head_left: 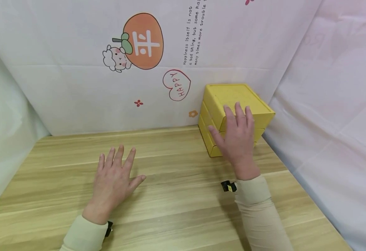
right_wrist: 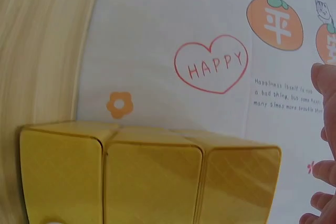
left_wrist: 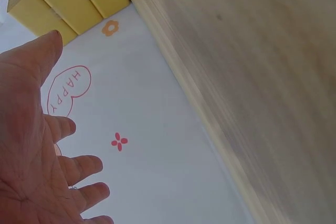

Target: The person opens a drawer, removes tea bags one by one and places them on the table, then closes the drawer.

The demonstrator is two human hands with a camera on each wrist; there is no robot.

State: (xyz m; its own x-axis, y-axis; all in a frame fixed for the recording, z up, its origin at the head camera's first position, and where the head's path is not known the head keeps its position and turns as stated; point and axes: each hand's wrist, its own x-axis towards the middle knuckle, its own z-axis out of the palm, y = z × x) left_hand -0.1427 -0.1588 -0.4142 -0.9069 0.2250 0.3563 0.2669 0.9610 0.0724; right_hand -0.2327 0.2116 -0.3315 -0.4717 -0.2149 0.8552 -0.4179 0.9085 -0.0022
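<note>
A yellow box [head_left: 244, 99] of three stacked sections, like a small drawer unit, stands at the back right of the wooden table [head_left: 170, 195]. In the head view my right hand [head_left: 240, 143] is in front of it, fingers spread and pointing up, overlapping its front. The right wrist view shows a gap between the hand [right_wrist: 326, 145] and the yellow sections [right_wrist: 152, 182]. Over the left part of the table, my left hand [head_left: 112, 181] has straight, spread fingers and holds nothing. Part of the box's front is hidden behind the right hand.
Behind the table hangs a white printed cloth [head_left: 85, 101] with a heart, flowers and an orange fruit drawing. More pale cloth [head_left: 336, 139] hangs along the right side, and another cloth [head_left: 4, 122] on the left. Small black devices sit at both wrists.
</note>
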